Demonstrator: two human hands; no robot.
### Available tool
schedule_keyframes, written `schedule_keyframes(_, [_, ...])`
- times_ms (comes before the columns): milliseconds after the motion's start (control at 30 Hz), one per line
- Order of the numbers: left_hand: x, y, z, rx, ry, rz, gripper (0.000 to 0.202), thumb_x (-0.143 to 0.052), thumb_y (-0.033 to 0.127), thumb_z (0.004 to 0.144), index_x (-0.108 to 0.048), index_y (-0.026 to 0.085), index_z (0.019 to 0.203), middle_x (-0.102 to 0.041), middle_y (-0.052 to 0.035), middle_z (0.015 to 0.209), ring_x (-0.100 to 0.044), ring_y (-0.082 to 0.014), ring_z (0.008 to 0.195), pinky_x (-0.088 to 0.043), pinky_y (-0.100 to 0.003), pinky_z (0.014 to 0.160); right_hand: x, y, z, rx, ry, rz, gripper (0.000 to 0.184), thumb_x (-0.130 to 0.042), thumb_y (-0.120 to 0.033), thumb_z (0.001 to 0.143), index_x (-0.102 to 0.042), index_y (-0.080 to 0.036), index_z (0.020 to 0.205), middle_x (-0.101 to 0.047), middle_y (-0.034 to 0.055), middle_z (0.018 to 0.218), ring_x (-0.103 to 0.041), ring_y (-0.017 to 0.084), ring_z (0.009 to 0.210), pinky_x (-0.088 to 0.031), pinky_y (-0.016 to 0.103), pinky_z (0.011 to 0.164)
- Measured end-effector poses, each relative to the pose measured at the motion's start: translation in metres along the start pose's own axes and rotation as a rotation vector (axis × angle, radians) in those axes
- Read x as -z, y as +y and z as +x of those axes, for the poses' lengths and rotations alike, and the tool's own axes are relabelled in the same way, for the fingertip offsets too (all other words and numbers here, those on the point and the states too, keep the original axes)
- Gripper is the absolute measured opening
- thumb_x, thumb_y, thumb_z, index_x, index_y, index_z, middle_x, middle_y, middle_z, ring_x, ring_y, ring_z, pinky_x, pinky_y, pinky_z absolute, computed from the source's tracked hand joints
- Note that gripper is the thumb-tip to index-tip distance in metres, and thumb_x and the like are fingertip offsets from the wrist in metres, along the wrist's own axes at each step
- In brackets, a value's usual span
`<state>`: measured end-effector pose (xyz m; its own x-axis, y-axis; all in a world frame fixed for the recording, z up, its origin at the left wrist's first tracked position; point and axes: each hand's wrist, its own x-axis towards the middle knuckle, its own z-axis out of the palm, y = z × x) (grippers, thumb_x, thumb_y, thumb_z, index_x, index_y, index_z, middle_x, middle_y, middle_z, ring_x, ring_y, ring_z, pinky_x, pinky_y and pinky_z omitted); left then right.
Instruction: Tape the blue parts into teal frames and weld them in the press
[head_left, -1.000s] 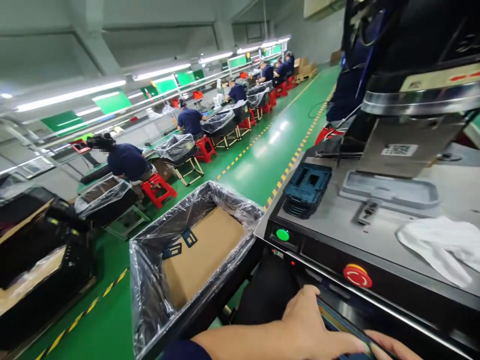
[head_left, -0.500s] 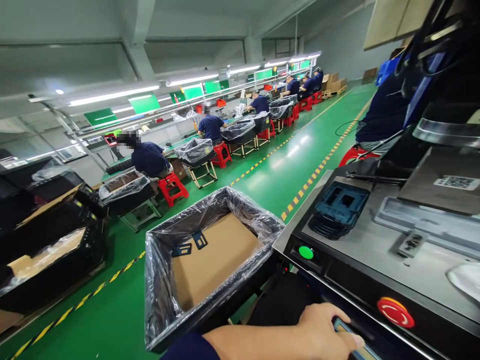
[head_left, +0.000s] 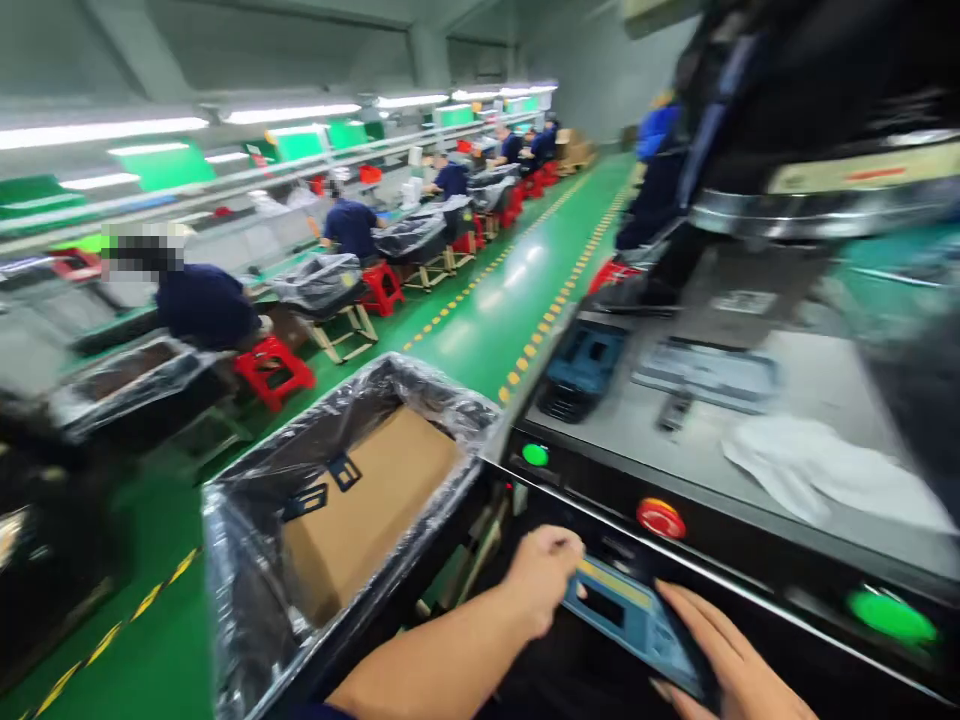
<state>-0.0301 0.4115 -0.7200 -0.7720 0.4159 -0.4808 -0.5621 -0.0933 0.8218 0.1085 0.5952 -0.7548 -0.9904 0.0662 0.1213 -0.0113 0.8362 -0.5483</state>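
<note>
Low in front of me, both hands hold a flat blue-grey plastic cover (head_left: 643, 628) with a dark rectangular opening and a yellowish strip along one edge. My left hand (head_left: 541, 580) pinches its left end. Around the right end, my right hand (head_left: 724, 650) has its fingers and thumb on either side. Just beyond the cover is the black front panel of a machine, with a red emergency stop button (head_left: 661, 518) and a green button (head_left: 535, 455). A stack of dark blue plastic parts (head_left: 583, 365) lies on the machine's metal table (head_left: 630, 425).
Left of the machine stands a plastic-lined black bin (head_left: 247, 530) with cardboard (head_left: 375, 510) and two small dark frames (head_left: 345, 472). A white glove or cloth (head_left: 817, 465) and a pale tray-like part (head_left: 705, 375) lie on the table. Co-workers sit along a bench line at the left.
My view has swung right and the machine has moved left in it. My right hand has come into view on the cover's right end; my left hand still holds the cover.
</note>
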Motion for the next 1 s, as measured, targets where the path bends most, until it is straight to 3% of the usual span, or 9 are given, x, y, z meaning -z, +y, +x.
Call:
schedule_keyframes(100, [-0.001,-0.007,0.004,0.068,-0.1,-0.071,0.05,-0.067,0.056,0.071,-0.059,0.014,0.097,-0.057,0.0019,0.066,-0.053,-0.0094,0.052,-0.042,-0.022,0.051,0.024,-0.026,0.003,-0.111,-0.083,0.02,0.071,-0.057,-0.033,0.078,-0.032,-0.026,0.144,-0.037,0.0104,0.147,-0.043,0.026,0.131,-0.04,0.041,0.109])
schedule_keyframes(233, [0.0,-0.009,0.015,0.233,-0.258,-0.141,0.04,-0.059,0.047,0.082,-0.057,0.014,0.105,-0.066,-0.0038,0.082,-0.061,-0.0125,0.061,-0.048,-0.025,0.06,0.035,-0.03,0.013,-0.17,-0.114,0.05,0.078,-0.062,-0.02,0.07,-0.034,-0.018,0.143,-0.036,0.0126,0.146,-0.039,0.025,0.133,-0.034,0.038,0.112])
schedule_keyframes(367, [0.003,-0.017,0.027,0.348,-0.329,-0.155,0.031,-0.057,0.039,0.087,-0.059,0.013,0.104,-0.068,-0.0058,0.084,-0.062,-0.0127,0.06,-0.05,-0.025,0.061,0.032,-0.026,0.011,-0.237,-0.125,0.044,0.083,-0.069,-0.021,0.067,-0.035,-0.019,0.143,-0.038,0.0129,0.144,-0.042,0.027,0.129,-0.037,0.039,0.109])
schedule_keyframes(567, [0.004,-0.03,0.052,0.348,-0.37,-0.103,0.03,-0.059,0.032,0.086,-0.06,0.01,0.106,-0.068,-0.0084,0.085,-0.062,-0.0138,0.058,-0.053,-0.027,0.059,0.029,-0.023,0.008,-0.261,-0.144,-0.059,0.084,-0.076,-0.028,0.066,-0.038,-0.017,0.14,-0.04,0.0157,0.142,-0.039,0.031,0.13,-0.036,0.045,0.106])
schedule_keyframes(700, [0.002,-0.035,0.059,0.295,-0.362,-0.069,0.031,-0.061,0.034,0.084,-0.06,0.01,0.105,-0.067,-0.0069,0.077,-0.059,-0.0123,0.053,-0.05,-0.024,0.055,0.043,-0.036,0.009,-0.169,-0.083,-0.087,0.049,-0.068,-0.032,0.074,-0.057,-0.014,0.119,-0.056,0.0151,0.123,-0.051,0.029,0.113,-0.043,0.045,0.096])
schedule_keyframes(767, [0.003,-0.035,0.059,0.28,-0.367,-0.048,0.033,-0.063,0.035,0.082,-0.061,0.01,0.103,-0.066,-0.0061,0.072,-0.057,-0.0119,0.051,-0.048,-0.023,0.051,0.056,-0.053,0.009,-0.12,-0.038,-0.007,0.029,-0.062,-0.028,0.078,-0.063,-0.016,0.104,-0.064,0.0113,0.107,-0.056,0.025,0.1,-0.047,0.041,0.09])
schedule_keyframes(833, [0.004,-0.035,0.058,0.27,-0.373,-0.03,0.036,-0.066,0.037,0.08,-0.061,0.009,0.103,-0.066,-0.0062,0.07,-0.056,-0.0118,0.05,-0.046,-0.022,0.05,0.067,-0.077,0.007,-0.051,-0.035,0.145,0.023,-0.06,-0.029,0.079,-0.064,-0.017,0.099,-0.067,0.0082,0.098,-0.058,0.023,0.096,-0.047,0.039,0.09])
schedule_keyframes(900, [0.005,-0.036,0.057,0.26,-0.37,-0.02,0.038,-0.068,0.039,0.078,-0.061,0.01,0.102,-0.066,-0.0063,0.071,-0.057,-0.0118,0.05,-0.046,-0.022,0.051,0.067,-0.102,-0.001,0.109,-0.215,0.393,0.03,-0.059,-0.034,0.082,-0.063,-0.017,0.107,-0.068,0.0067,0.103,-0.06,0.021,0.102,-0.045,0.034,0.095])
schedule_keyframes(1000, [0.007,-0.037,0.054,0.242,-0.347,-0.021,0.04,-0.069,0.041,0.077,-0.06,0.011,0.102,-0.066,-0.0052,0.071,-0.056,-0.0113,0.051,-0.047,-0.023,0.054,0.037,-0.127,-0.023,0.357,-0.672,0.787,0.044,-0.048,-0.041,0.091,-0.055,-0.015,0.127,-0.06,0.0091,0.128,-0.052,0.017,0.123,-0.04,0.024,0.102])
